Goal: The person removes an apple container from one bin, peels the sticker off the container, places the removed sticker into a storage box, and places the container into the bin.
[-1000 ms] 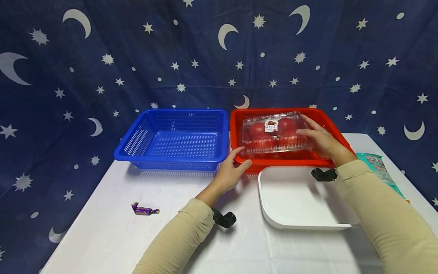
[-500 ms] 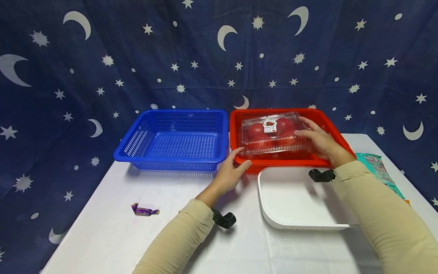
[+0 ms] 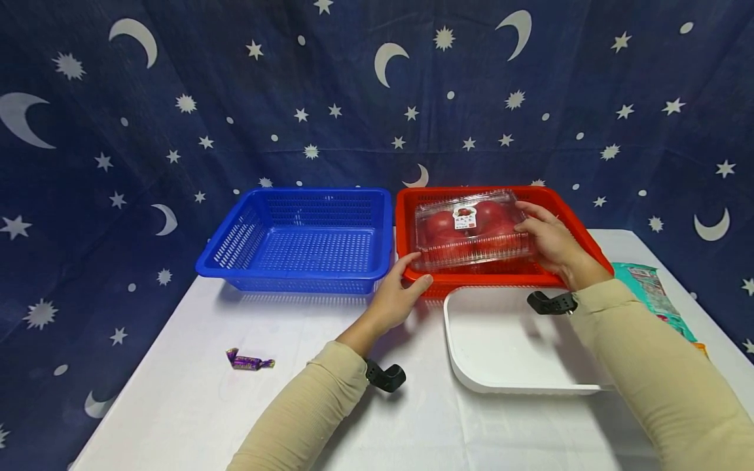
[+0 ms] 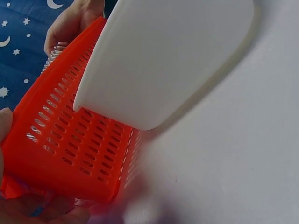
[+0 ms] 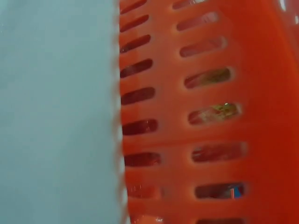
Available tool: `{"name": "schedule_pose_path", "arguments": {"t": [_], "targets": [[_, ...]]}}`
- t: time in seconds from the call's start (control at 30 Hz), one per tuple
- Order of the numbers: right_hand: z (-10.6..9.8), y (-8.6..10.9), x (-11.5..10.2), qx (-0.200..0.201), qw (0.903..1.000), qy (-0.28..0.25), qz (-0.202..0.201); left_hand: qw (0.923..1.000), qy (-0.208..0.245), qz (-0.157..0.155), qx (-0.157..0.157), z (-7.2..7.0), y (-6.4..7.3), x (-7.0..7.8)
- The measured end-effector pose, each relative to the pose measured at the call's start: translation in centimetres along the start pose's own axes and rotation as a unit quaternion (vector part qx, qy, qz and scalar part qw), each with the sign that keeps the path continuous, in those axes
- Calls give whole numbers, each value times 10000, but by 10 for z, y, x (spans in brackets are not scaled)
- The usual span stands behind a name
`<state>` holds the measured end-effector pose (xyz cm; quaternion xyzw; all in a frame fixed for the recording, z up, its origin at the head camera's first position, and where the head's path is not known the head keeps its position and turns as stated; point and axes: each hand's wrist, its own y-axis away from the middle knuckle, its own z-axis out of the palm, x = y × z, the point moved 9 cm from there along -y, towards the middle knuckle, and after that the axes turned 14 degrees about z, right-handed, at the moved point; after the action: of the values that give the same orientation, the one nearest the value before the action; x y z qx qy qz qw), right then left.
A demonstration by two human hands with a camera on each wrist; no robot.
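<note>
In the head view a clear plastic box of tomatoes (image 3: pixel 465 229), with a white label, sits tilted in the red basket (image 3: pixel 471 279). My right hand (image 3: pixel 550 243) grips its right end, thumb on the near side. My left hand (image 3: pixel 396 296) is spread at the basket's front left corner, its thumb by the front wall. The left wrist view shows the left fingers (image 4: pixel 65 215) beside the basket wall, partly cut off by the frame edge. Through the slots in the right wrist view, other contents of the red basket (image 5: pixel 266 140) show in small patches.
A blue basket (image 3: pixel 294 282) stands left of the red one. In front of the red basket is a white tray (image 3: pixel 518 353), partly under the right sleeve. A purple wrapped candy (image 3: pixel 246 362) lies at left on the white tablecloth (image 3: pixel 194 399). A teal packet (image 3: pixel 660 291) lies at right.
The tomato box has shifted slightly left and its near edge sits a little lower. My right hand has moved slightly left with it. My left hand has stayed in place.
</note>
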<state>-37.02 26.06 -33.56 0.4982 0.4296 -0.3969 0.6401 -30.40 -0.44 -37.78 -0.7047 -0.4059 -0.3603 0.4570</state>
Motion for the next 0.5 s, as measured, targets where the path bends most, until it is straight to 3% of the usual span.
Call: {"name": "schedule_pose_path", "arguments": {"t": [0.3,0.5], "targets": [[-12,16,-12,122,9963,-659,-537,9999,148,-37,-63,2,1,2],[-16,27,-23,149,9940,-712,-821,9997,173,-158,-35,-1,1,1]]}}
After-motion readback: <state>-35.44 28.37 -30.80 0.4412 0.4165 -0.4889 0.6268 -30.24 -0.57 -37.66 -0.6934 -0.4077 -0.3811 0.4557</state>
